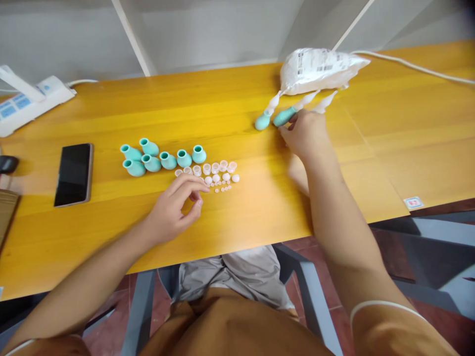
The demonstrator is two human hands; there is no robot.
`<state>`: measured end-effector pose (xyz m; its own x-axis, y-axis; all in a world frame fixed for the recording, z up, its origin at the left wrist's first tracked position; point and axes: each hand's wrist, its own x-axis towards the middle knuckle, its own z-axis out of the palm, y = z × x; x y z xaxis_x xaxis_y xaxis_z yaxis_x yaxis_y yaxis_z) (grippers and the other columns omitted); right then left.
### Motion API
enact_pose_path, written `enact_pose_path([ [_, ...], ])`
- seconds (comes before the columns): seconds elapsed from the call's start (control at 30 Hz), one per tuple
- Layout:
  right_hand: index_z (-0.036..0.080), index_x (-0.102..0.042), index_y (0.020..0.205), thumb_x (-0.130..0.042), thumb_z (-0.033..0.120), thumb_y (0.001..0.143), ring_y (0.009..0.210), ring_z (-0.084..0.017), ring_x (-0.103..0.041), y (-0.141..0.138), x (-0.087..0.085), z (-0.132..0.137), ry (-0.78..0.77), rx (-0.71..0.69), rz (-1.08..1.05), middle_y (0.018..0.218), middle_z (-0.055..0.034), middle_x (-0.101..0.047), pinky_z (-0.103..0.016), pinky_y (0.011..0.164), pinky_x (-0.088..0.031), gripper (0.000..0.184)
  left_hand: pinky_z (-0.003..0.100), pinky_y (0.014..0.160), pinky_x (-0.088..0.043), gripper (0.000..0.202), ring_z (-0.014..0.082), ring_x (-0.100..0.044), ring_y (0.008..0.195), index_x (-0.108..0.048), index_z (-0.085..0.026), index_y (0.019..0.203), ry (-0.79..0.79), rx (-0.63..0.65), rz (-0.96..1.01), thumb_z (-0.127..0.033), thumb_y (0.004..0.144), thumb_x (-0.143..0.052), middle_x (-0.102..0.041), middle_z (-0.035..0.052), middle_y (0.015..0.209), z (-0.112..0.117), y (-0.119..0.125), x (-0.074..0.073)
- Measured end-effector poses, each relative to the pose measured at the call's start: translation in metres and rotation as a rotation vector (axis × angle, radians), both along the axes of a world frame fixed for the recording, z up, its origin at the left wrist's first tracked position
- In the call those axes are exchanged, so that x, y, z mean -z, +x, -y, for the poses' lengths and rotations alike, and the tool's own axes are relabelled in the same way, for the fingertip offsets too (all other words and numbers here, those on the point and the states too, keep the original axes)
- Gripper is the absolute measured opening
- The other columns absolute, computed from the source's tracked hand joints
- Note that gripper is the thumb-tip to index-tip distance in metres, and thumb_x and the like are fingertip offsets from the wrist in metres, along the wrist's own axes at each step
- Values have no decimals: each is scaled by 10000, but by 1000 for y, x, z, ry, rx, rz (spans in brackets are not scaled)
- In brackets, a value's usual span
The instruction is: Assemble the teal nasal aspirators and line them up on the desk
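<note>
My left hand [176, 207] hovers or rests by the small parts, fingers bent and thumb apart, with nothing seen in it. Under and beyond its fingertips are pale pink cups [207, 169], whitish balls [216, 178] and tiny beads [223, 189]. My right hand [307, 129] is closed at a teal bulb syringe [285, 116] with a white nozzle, lying on the table. To its left lies another bulb syringe [262, 121]. Behind the right wrist a further white nozzle [325, 103] shows; whatever it joins is hidden.
Several open teal bulbs [168, 160] stand left of the cups. A black phone [73, 174] and a white power strip [31, 104] are farther left. A white plastic bag [319, 71] sits at the back, with a white cable [419, 69] to its right.
</note>
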<state>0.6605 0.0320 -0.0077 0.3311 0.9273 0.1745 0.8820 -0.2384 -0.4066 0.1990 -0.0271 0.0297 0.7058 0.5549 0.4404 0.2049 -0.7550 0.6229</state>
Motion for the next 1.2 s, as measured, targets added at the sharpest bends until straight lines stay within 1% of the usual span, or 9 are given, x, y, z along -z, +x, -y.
enact_pose_path([
  [0.1,287,-735,1052,-832,353,957,1113,-431,-804,-5,-4,1,-19,100,59,1103,-192,-872,-642,1099,-664,150,347,933,-697,315,160,-752,979,-690,-257,1384,5,2,1,-57,1145,-645,-762,61,1345,0,0,-1],
  [0.3,331,-715,1018,-825,384,983,1133,-436,-806,-15,-11,5,33,104,48,1131,-163,-880,-688,1137,-652,127,345,944,-695,315,165,-759,1005,-685,-256,1384,9,2,-7,-56,1145,-637,-756,57,1325,0,0,-2],
  [0.37,326,-739,1195,-774,377,1028,1177,-432,-794,-18,-12,5,56,113,49,1189,-172,-884,-688,1180,-620,178,349,937,-695,316,165,-754,991,-684,-257,1385,8,6,-4,-57,1145,-638,-759,58,1324,0,0,-2],
  [0.47,256,-635,1567,-691,339,1080,1276,-452,-784,-23,-10,0,37,99,32,1328,-222,-874,-689,1221,-572,496,349,933,-693,312,168,-757,996,-686,-258,1385,6,5,-7,-60,1149,-638,-764,62,1337,0,0,-1],
  [0.57,147,-525,1691,-651,294,1096,1357,-470,-786,-30,-5,-15,2,166,40,1484,-318,-822,-651,1214,-554,625,348,937,-689,303,172,-766,1010,-688,-254,1383,7,-3,-22,-66,1150,-640,-766,63,1342,-1,-1,-1],
  [0.73,65,-581,1614,-663,289,1118,1279,-435,-815,-44,-4,-30,-19,276,73,1373,-326,-845,-592,1122,-591,551,340,951,-684,292,165,-763,1017,-691,-245,1387,26,-9,-29,-69,1160,-636,-762,64,1350,-3,-1,0],
  [0.9,254,-832,1212,-581,234,1122,1097,-396,-861,-56,-58,16,75,138,112,1132,-176,-918,-572,1066,-649,267,348,948,-682,287,170,-762,1002,-691,-245,1383,36,-16,-28,-73,1162,-631,-765,63,1327,-5,-1,-2],
  [1.07,251,-909,1271,-565,63,1043,976,-329,-918,-1,-121,60,467,300,296,1061,-127,-935,-471,959,-659,453,340,937,-680,298,178,-770,1024,-685,-246,1392,33,-10,-11,-66,1163,-622,-779,71,1340,-4,-3,-3],
  [1.2,274,-879,1067,-826,-7,925,714,-223,-714,66,-102,33,53,306,116,1060,-104,-909,-428,905,-594,319,339,945,-681,317,192,-772,1060,-680,-251,1393,30,-2,-19,-55,1151,-619,-775,73,1341,-3,-3,-3],
])
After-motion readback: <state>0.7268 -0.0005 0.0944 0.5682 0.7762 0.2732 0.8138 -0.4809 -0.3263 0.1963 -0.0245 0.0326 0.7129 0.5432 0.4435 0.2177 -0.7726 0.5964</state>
